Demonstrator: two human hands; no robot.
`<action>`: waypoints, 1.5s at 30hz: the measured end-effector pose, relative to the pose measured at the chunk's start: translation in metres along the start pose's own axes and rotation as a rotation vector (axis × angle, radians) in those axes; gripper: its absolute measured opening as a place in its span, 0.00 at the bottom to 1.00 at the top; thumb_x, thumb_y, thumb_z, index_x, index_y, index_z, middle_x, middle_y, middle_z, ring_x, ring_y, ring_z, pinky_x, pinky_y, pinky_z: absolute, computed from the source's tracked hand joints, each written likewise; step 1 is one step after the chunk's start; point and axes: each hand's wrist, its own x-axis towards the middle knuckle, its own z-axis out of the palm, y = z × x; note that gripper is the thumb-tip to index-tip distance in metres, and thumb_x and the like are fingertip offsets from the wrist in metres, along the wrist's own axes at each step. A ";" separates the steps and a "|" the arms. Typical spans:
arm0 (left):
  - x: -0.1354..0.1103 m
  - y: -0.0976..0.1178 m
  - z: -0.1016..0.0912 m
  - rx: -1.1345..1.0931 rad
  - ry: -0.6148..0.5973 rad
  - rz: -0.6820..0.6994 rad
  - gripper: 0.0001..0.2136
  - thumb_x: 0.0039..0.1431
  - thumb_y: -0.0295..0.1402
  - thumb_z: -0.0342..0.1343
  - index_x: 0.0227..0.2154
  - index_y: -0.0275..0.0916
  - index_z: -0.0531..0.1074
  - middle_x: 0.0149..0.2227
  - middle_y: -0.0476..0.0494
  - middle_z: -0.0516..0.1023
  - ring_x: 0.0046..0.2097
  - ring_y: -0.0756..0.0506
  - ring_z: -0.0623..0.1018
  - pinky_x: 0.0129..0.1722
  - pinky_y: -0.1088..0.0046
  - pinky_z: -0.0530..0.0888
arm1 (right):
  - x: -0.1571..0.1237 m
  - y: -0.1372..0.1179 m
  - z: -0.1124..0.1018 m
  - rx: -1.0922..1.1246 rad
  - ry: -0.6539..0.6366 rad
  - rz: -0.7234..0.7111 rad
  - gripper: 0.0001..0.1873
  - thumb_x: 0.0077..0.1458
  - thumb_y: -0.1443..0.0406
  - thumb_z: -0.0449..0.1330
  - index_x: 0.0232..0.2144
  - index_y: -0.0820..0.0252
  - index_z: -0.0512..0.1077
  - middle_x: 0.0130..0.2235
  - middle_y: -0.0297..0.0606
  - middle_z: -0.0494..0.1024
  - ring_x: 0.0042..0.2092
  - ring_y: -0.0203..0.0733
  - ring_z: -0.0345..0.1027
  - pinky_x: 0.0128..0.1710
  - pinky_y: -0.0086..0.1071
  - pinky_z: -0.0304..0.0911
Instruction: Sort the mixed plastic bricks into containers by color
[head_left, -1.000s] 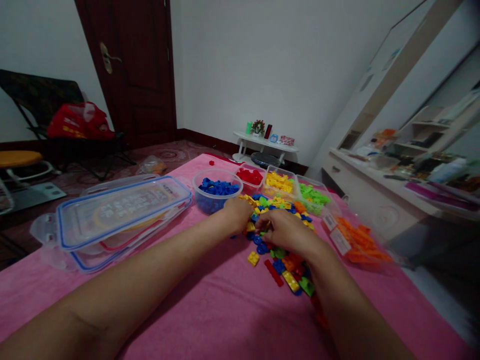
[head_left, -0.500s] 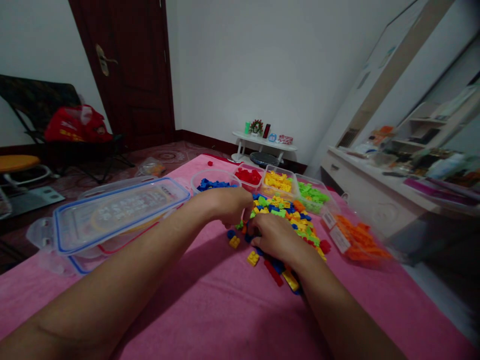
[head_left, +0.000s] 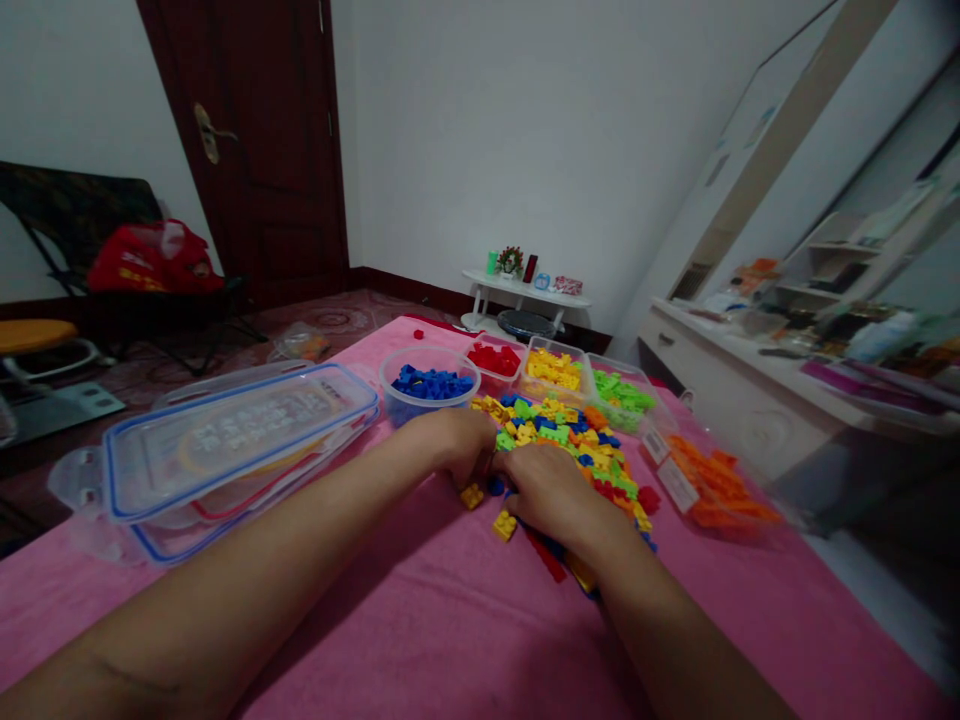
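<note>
A mixed pile of toy building bricks [head_left: 555,425] lies in the middle of the pink cloth [head_left: 420,600]. At the pile's near left edge my left hand [head_left: 469,442] points down with its fingers curled; the fingertips are mostly hidden. Close against it, my right hand [head_left: 546,490] reaches into the near side of the pile, fingers bent, with a blue brick [head_left: 511,498] by its fingertips. What either hand grips is hard to make out. Two yellow bricks, one by the left hand [head_left: 472,496] and one nearer me [head_left: 505,525], lie on the cloth. A long red brick [head_left: 546,556] shows under my right hand.
Behind the pile stand a round tub of blue bricks [head_left: 427,408] and boxes of red [head_left: 495,362], yellow [head_left: 555,370] and green bricks [head_left: 621,392]. An orange-brick box [head_left: 716,490] is at the right. Stacked clear lids [head_left: 240,430] lie at the left.
My left hand has moved down and slightly left, uncovering more of the blue tub and the pile. My right hand has shifted slightly left and down, closer to the left hand.
</note>
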 end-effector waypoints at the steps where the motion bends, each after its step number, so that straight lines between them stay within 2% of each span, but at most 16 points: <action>1: -0.002 0.004 -0.002 0.036 0.001 -0.019 0.15 0.38 0.25 0.61 0.34 0.41 0.79 0.31 0.44 0.80 0.30 0.46 0.76 0.29 0.76 0.71 | 0.000 -0.001 -0.001 -0.003 -0.014 0.008 0.13 0.45 0.69 0.59 0.36 0.55 0.76 0.37 0.41 0.79 0.41 0.47 0.72 0.33 0.31 0.59; 5: -0.004 0.013 -0.003 0.105 0.024 -0.101 0.14 0.38 0.26 0.61 0.33 0.36 0.79 0.33 0.38 0.80 0.35 0.41 0.78 0.31 0.73 0.72 | -0.001 -0.002 -0.004 0.010 -0.030 -0.006 0.13 0.46 0.70 0.57 0.35 0.53 0.77 0.35 0.39 0.80 0.39 0.46 0.72 0.31 0.31 0.58; 8: -0.001 0.013 0.001 0.123 0.052 -0.110 0.13 0.39 0.27 0.60 0.32 0.34 0.79 0.33 0.35 0.79 0.35 0.40 0.78 0.31 0.71 0.72 | -0.001 0.001 -0.004 0.045 -0.007 -0.031 0.15 0.45 0.69 0.57 0.36 0.51 0.77 0.36 0.37 0.80 0.39 0.45 0.72 0.32 0.31 0.57; 13: 0.004 0.010 0.008 0.092 0.093 -0.082 0.11 0.37 0.29 0.61 0.29 0.35 0.78 0.30 0.37 0.79 0.32 0.41 0.77 0.31 0.70 0.72 | -0.002 0.007 -0.001 0.113 0.041 -0.052 0.14 0.44 0.67 0.58 0.35 0.52 0.76 0.35 0.36 0.79 0.37 0.43 0.71 0.30 0.30 0.54; 18: 0.000 0.001 0.003 0.019 0.076 -0.038 0.08 0.39 0.30 0.60 0.26 0.36 0.78 0.26 0.42 0.78 0.29 0.45 0.75 0.27 0.74 0.68 | -0.003 0.012 -0.005 0.181 0.067 -0.077 0.10 0.44 0.65 0.59 0.32 0.53 0.75 0.32 0.34 0.78 0.32 0.38 0.68 0.27 0.28 0.49; 22: -0.012 -0.013 -0.011 -0.342 0.073 0.081 0.08 0.41 0.27 0.58 0.28 0.38 0.76 0.25 0.48 0.77 0.25 0.51 0.72 0.24 0.79 0.66 | -0.003 0.022 -0.012 0.277 0.114 -0.050 0.10 0.45 0.64 0.59 0.34 0.52 0.75 0.29 0.32 0.76 0.29 0.35 0.65 0.25 0.27 0.48; 27: -0.020 -0.016 -0.025 -0.930 0.253 0.159 0.09 0.45 0.28 0.57 0.33 0.36 0.71 0.24 0.51 0.72 0.21 0.55 0.70 0.21 0.81 0.66 | -0.007 0.037 -0.029 0.409 0.272 0.006 0.07 0.45 0.64 0.61 0.30 0.57 0.75 0.27 0.32 0.74 0.29 0.35 0.64 0.27 0.28 0.52; 30: -0.012 -0.011 -0.023 -1.257 0.320 0.197 0.11 0.46 0.31 0.58 0.35 0.36 0.70 0.24 0.52 0.71 0.19 0.55 0.70 0.21 0.81 0.67 | -0.011 0.044 -0.039 0.497 0.335 0.058 0.07 0.45 0.65 0.60 0.30 0.58 0.75 0.26 0.32 0.74 0.27 0.35 0.64 0.26 0.28 0.53; 34: 0.002 -0.003 -0.014 -1.556 0.343 0.179 0.12 0.46 0.29 0.57 0.37 0.37 0.69 0.22 0.53 0.69 0.17 0.56 0.68 0.17 0.83 0.64 | -0.014 0.053 -0.043 0.591 0.379 0.098 0.08 0.44 0.65 0.60 0.30 0.61 0.75 0.24 0.32 0.73 0.25 0.34 0.64 0.25 0.27 0.56; 37: 0.009 0.002 -0.010 -1.786 0.275 0.175 0.12 0.48 0.28 0.54 0.38 0.36 0.69 0.25 0.51 0.70 0.17 0.56 0.68 0.14 0.84 0.62 | -0.014 0.059 -0.043 0.612 0.394 0.118 0.09 0.44 0.64 0.60 0.30 0.61 0.75 0.24 0.32 0.73 0.25 0.34 0.63 0.24 0.27 0.56; 40: 0.014 0.005 -0.007 -2.020 0.137 0.155 0.13 0.49 0.27 0.51 0.40 0.35 0.69 0.25 0.50 0.69 0.17 0.56 0.68 0.13 0.85 0.63 | -0.015 0.062 -0.043 0.615 0.407 0.136 0.09 0.44 0.64 0.61 0.30 0.61 0.76 0.23 0.33 0.74 0.24 0.34 0.64 0.24 0.27 0.56; 43: 0.019 0.007 -0.003 -2.135 0.036 0.122 0.14 0.50 0.26 0.48 0.40 0.33 0.69 0.24 0.48 0.70 0.17 0.55 0.70 0.13 0.85 0.65 | -0.016 0.062 -0.045 0.626 0.435 0.139 0.10 0.44 0.63 0.61 0.30 0.62 0.76 0.24 0.35 0.75 0.25 0.35 0.65 0.24 0.27 0.58; 45: 0.023 0.008 0.000 -2.165 -0.014 0.106 0.12 0.53 0.29 0.47 0.39 0.33 0.68 0.23 0.47 0.71 0.17 0.53 0.71 0.13 0.84 0.66 | -0.017 0.061 -0.047 0.622 0.479 0.136 0.11 0.45 0.61 0.61 0.30 0.62 0.76 0.26 0.36 0.76 0.26 0.36 0.67 0.24 0.28 0.59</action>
